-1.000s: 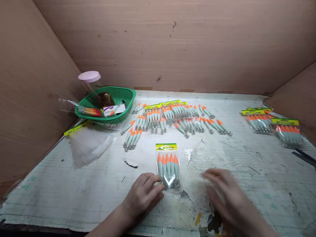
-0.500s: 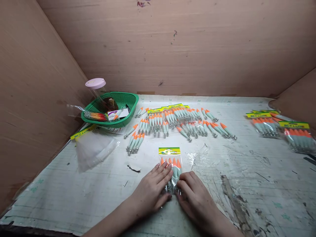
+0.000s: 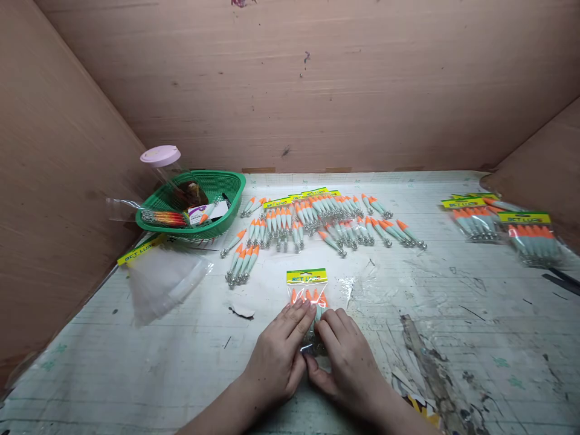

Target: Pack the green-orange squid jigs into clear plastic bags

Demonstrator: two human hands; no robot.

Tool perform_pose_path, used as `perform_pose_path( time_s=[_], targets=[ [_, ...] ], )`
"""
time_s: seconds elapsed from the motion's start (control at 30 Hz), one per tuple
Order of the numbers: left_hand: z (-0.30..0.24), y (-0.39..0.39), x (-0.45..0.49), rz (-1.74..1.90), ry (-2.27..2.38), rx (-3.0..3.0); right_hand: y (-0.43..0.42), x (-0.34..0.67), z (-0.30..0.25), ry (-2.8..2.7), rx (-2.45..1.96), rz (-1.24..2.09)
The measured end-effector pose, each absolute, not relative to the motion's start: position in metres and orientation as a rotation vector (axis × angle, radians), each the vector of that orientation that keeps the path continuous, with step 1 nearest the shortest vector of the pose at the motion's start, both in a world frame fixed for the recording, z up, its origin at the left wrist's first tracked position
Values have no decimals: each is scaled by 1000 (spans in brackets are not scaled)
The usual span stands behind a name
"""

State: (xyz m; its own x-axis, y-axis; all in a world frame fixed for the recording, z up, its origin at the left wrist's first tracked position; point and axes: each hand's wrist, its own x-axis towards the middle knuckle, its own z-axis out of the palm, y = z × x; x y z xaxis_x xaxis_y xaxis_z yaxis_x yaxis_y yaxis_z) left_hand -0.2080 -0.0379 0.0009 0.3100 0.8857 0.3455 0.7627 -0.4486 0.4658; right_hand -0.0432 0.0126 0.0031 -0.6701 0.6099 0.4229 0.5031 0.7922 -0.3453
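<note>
A clear packet of orange-tipped pale lures (image 3: 307, 289) with a yellow header card lies on the mat in front of me. My left hand (image 3: 277, 353) lies flat over its lower left part, fingers stretched out and together. My right hand (image 3: 343, 356) presses on its lower right part, fingers bent down onto the plastic, thumb at the bottom edge. Both hands hide the packet's lower half.
Loose lures (image 3: 317, 220) are spread in rows at the back centre. A green basket (image 3: 226, 181) with a pink-lidded jar (image 3: 161, 157) stands back left, empty clear bags (image 3: 158, 272) in front of it. Filled packets (image 3: 498, 226) lie at the right. Board walls enclose three sides.
My right hand came in from the right and now rests on the packet beside the left. Both hands have closed in over the packet's lower half.
</note>
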Motion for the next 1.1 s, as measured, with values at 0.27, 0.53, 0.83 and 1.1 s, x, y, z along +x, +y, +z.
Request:
perform_pose_path(
  time_s=[0.27, 0.53, 0.83, 1.1],
  targets=[
    [1, -38, -203, 812, 1589, 2353, 10, -49, 0, -2432, -847, 244],
    [22, -53, -245, 608, 1410, 2606, 28, 19, 18, -2544, -530, 170],
    [25, -56, -232, 944, 1142, 2792, 21, 12, 15, -2448, -227, 638],
    [-7, -88, -191, 1197, 1939, 1820, -11, -1, -3, -2119, -990, 1022]
  ],
)
